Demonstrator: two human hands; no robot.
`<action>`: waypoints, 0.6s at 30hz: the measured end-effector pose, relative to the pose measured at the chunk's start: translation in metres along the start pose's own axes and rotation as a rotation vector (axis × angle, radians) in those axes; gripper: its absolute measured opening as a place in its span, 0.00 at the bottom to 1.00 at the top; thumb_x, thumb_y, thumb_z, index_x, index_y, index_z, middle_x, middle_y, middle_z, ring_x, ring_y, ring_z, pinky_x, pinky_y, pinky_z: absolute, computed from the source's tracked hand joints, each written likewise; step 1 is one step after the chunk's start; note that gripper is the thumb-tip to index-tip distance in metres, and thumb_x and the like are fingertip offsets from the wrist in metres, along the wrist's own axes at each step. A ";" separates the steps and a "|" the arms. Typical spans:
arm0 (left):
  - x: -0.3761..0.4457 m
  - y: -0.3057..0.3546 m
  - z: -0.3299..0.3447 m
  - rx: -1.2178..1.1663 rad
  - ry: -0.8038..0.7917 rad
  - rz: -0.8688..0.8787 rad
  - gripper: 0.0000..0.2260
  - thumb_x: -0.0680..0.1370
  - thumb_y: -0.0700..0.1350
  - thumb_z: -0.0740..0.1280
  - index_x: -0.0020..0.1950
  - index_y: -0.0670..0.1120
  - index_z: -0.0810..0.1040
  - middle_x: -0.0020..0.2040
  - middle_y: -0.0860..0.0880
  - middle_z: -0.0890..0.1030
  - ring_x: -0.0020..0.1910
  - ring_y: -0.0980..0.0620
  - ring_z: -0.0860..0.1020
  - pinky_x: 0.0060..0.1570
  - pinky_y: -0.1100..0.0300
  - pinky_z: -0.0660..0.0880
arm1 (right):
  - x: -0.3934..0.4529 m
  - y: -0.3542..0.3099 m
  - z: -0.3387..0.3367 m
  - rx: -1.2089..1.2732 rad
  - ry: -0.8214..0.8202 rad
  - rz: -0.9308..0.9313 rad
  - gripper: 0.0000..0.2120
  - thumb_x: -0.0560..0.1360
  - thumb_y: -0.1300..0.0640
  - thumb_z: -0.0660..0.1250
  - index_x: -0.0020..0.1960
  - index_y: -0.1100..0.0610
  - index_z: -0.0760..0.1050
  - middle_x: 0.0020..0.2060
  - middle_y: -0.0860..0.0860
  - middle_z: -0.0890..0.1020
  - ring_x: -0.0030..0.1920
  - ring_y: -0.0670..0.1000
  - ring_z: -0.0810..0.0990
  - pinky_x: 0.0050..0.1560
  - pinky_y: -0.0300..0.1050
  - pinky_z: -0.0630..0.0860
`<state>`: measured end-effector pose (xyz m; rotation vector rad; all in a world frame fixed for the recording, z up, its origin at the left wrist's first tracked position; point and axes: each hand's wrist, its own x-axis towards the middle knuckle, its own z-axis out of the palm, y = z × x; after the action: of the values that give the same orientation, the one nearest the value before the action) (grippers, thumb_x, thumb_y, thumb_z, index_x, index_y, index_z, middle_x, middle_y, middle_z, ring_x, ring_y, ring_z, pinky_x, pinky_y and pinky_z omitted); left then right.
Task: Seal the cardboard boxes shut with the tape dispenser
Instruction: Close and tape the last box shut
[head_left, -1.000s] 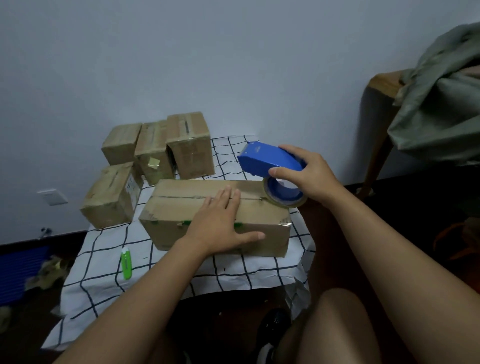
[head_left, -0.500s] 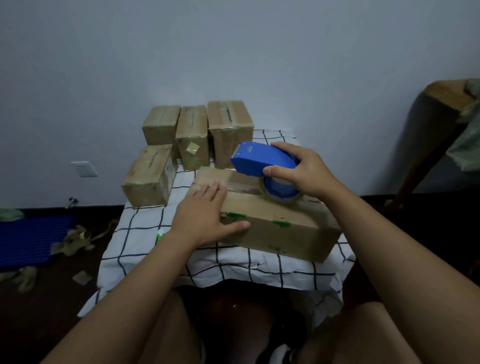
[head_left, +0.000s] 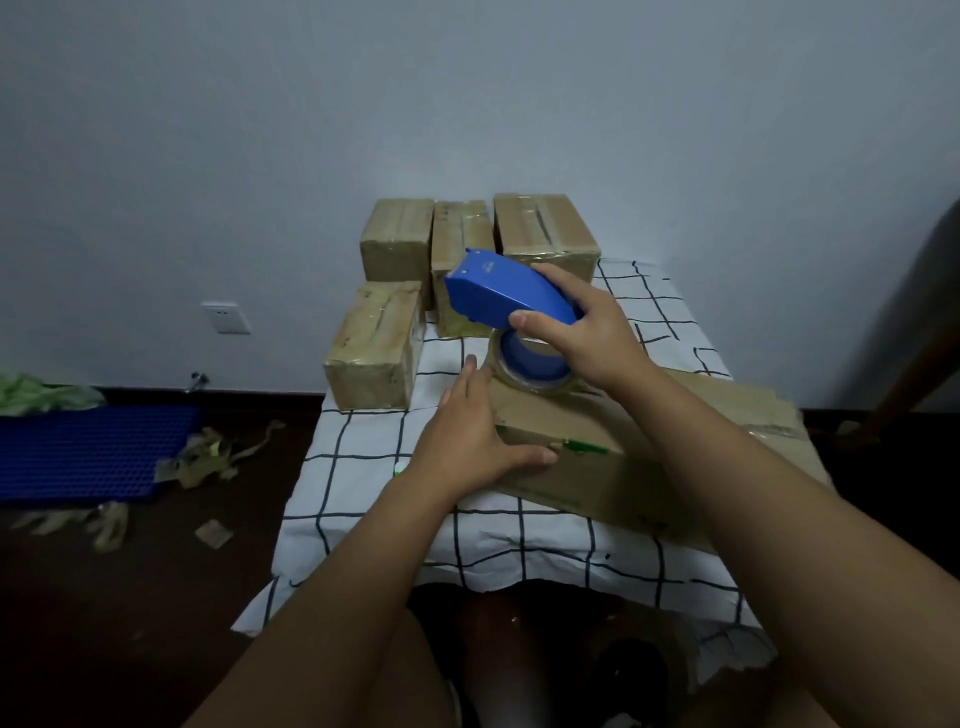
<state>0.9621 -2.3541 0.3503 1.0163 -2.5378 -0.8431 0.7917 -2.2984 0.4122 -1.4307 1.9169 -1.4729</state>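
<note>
A long cardboard box lies slanted on the checked cloth, its near side marked with green smears. My left hand presses flat on its left end, fingers apart and thumb on the front face. My right hand grips a blue tape dispenser with its tape roll resting on the box's top near the left end. The dispenser's nose tilts up and to the left.
Several taped smaller boxes stand at the back of the checked cloth against the wall. A blue mat and scraps of tape litter the dark floor at the left. A wall socket is low on the wall.
The long box has swung so its right end points nearer me, and the view has turned left. The dispenser has travelled along the top toward the left end, its nose lifted.
</note>
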 end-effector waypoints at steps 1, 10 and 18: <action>0.001 -0.001 0.000 -0.043 -0.006 -0.010 0.57 0.56 0.70 0.75 0.77 0.56 0.51 0.79 0.51 0.56 0.76 0.50 0.59 0.68 0.52 0.66 | 0.002 -0.001 0.004 0.010 -0.002 -0.002 0.31 0.66 0.36 0.73 0.67 0.40 0.74 0.57 0.39 0.79 0.53 0.40 0.80 0.50 0.34 0.73; -0.002 -0.001 -0.003 -0.132 0.036 0.111 0.44 0.61 0.65 0.77 0.72 0.56 0.60 0.66 0.58 0.69 0.61 0.56 0.71 0.44 0.62 0.68 | 0.000 0.001 0.002 0.020 -0.042 -0.010 0.31 0.67 0.37 0.74 0.68 0.40 0.73 0.57 0.38 0.79 0.53 0.40 0.80 0.50 0.32 0.74; -0.004 0.007 -0.012 -0.086 -0.017 0.083 0.42 0.64 0.60 0.78 0.72 0.58 0.61 0.65 0.57 0.74 0.60 0.53 0.75 0.57 0.50 0.75 | -0.029 0.009 -0.054 -0.080 -0.077 0.028 0.32 0.67 0.36 0.72 0.70 0.40 0.72 0.57 0.32 0.76 0.52 0.30 0.76 0.49 0.30 0.70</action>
<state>0.9669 -2.3527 0.3639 0.8757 -2.5143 -0.9326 0.7602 -2.2454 0.4178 -1.4663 1.9603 -1.3225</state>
